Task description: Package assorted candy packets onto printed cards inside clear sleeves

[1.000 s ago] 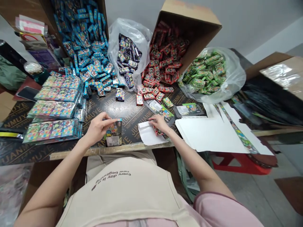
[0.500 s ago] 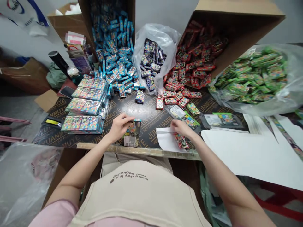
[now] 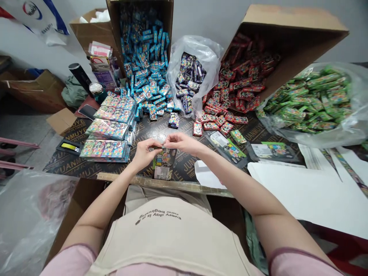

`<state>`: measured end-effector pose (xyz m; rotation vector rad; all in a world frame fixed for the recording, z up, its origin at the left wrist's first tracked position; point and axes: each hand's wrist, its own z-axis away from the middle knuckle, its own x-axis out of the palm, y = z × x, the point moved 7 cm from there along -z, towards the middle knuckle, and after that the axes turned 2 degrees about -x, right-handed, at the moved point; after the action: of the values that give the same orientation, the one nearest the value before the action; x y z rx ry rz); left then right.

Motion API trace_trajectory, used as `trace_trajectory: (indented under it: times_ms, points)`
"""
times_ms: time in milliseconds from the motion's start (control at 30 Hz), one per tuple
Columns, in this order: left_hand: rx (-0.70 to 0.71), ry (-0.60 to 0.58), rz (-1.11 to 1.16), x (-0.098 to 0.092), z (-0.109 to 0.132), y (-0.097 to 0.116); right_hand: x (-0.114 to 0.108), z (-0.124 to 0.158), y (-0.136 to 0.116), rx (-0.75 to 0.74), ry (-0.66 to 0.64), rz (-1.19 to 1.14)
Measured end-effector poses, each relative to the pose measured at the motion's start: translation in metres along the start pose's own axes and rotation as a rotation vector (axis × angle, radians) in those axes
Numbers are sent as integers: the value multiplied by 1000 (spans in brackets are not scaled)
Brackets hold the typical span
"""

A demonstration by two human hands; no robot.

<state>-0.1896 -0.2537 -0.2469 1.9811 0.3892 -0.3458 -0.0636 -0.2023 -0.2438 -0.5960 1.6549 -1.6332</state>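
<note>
Two big cardboard boxes (image 3: 290,19) (image 3: 140,4) lie tipped at the far side of the tabletop (image 3: 184,168), which is a dark board printed with repeated lettering. The far-left box spills blue packets (image 3: 146,84) and the far-right box spills red packets (image 3: 238,82) toward the person. Between the boxes, a clear plastic bag (image 3: 207,48) holds purple packets (image 3: 189,82), and a second bag (image 3: 339,132) at the right holds green packets (image 3: 307,101).

The person, in a beige apron (image 3: 161,237) over a pink top, sits at the near edge. White card sheets (image 3: 296,195) lie at the near right. On the left are rows of shrink-wrapped packet stacks (image 3: 107,128), and clear sleeves with cards (image 3: 225,147) lie right of centre. A few loose red packets (image 3: 197,129) sit near the middle of the board.

Directly in front of the person, close to the near edge, a colourful carded packet (image 3: 164,165) stands slightly tilted. The left hand (image 3: 145,154) is closed in a pinch on its top edge. The right hand (image 3: 182,142) is curled, with its fingers (image 3: 169,140) meeting the left fingers just above the packet. Whether the right hand grips the packet, or something small there, cannot be told. A white paper (image 3: 205,174) lies partly under the right forearm.
</note>
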Motion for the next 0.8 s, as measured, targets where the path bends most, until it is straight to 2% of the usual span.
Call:
trace_trajectory:
  times_ms: [100,233,367,467,567,667,800]
  points:
    - [-46,35,51,-2,0,-5,-3,-4,3,27,34,19]
    - [32,70,-4,-1,2,3,-2,-5,4,34,77,-8]
    - [87,154,-71,1,3,10,-1,-3,8,30,107,-38]
    - [73,229,-88,1,4,9,-2,-2,13,34,136,-47]
    - [45,255,-68,3,4,5,-3,0,18,33,223,-91]
    - [-25,248,-48,7,3,-2,-2,3,25,57,341,-261]
    - [-260,174,121,16,8,-17,6,11,40,219,444,-479]
